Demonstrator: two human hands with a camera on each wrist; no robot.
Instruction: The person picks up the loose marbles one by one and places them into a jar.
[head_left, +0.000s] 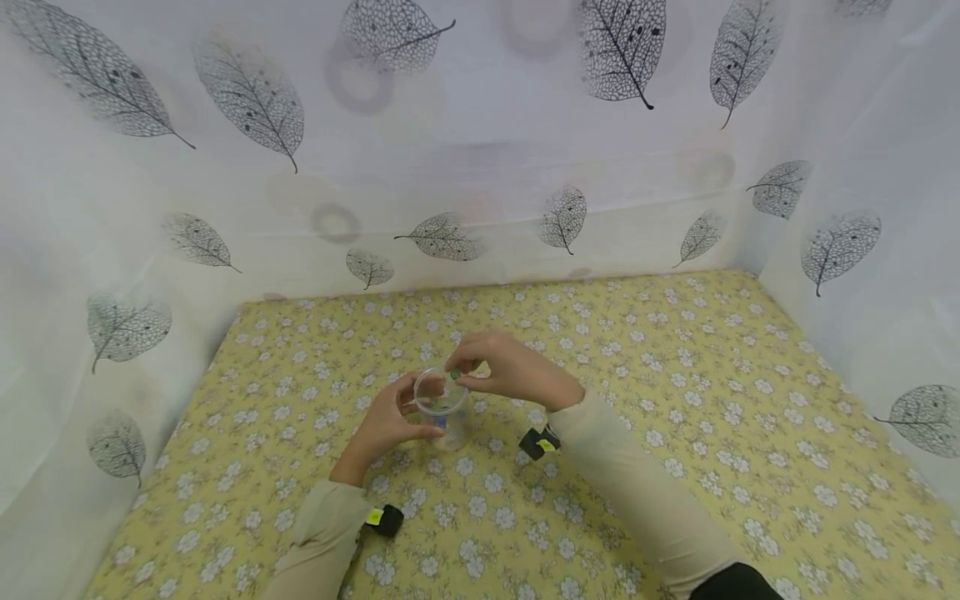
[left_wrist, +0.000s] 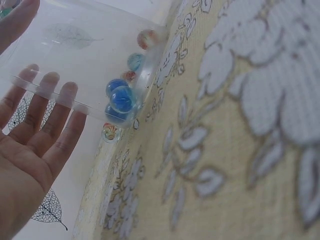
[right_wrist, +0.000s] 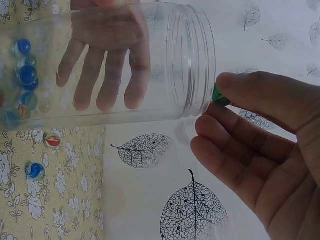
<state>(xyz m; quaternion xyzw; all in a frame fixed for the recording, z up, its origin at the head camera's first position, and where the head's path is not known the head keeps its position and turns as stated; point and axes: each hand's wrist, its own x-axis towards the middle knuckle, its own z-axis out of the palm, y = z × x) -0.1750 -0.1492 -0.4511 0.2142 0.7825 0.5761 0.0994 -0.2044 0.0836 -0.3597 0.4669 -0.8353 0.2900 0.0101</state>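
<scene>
A clear plastic jar (head_left: 450, 433) stands on the flowered cloth with its mouth uncovered. My left hand (head_left: 390, 421) holds it from the left side, thumb and fingers around the wall. Through that wall the left fingers (right_wrist: 107, 75) show in the right wrist view. Several blue marbles (left_wrist: 122, 99) and a few reddish ones (left_wrist: 147, 39) lie at the jar's bottom. At the rim, my right hand (head_left: 510, 367) pinches a green marble (right_wrist: 219, 96) between thumb and forefinger. Part of that marble is hidden by the fingertips.
Outside the jar, an orange-red marble (right_wrist: 52, 140) and a blue swirled marble (right_wrist: 35, 171) lie on the yellow flowered cloth (head_left: 675, 467). White leaf-printed curtains (head_left: 480, 167) rise behind and at both sides.
</scene>
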